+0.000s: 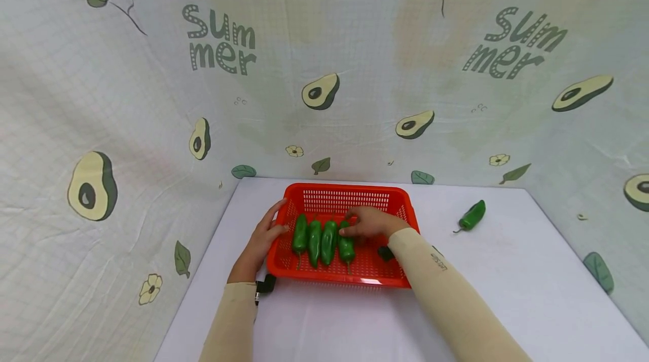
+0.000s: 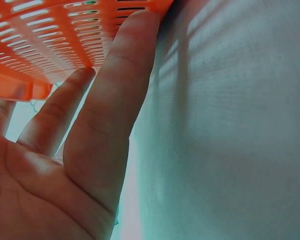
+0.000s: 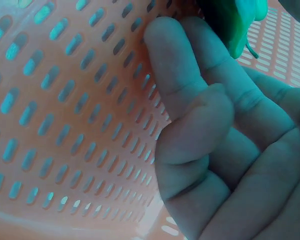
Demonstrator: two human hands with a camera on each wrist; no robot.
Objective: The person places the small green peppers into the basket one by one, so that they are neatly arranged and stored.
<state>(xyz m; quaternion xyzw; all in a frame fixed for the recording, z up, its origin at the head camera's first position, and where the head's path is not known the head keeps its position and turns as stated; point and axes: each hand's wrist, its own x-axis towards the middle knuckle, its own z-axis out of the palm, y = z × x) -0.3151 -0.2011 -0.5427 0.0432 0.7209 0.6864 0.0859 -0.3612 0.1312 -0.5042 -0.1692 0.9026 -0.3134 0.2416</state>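
Observation:
Several green chili peppers lie side by side, lengthwise, in a red slotted plastic basket. At the right end of their row, my right hand reaches in and holds the last green pepper near its upper end. The right wrist view shows that hand's lower fingers bent, the pepper partly hidden behind them. My left hand holds the basket's left side, thumb over the rim. Its long fingers touch the slotted outer wall in the left wrist view.
Another green pepper lies by itself on the white tabletop, right of the basket. A pale cloth printed with avocados and lettering hangs behind the table and along both sides.

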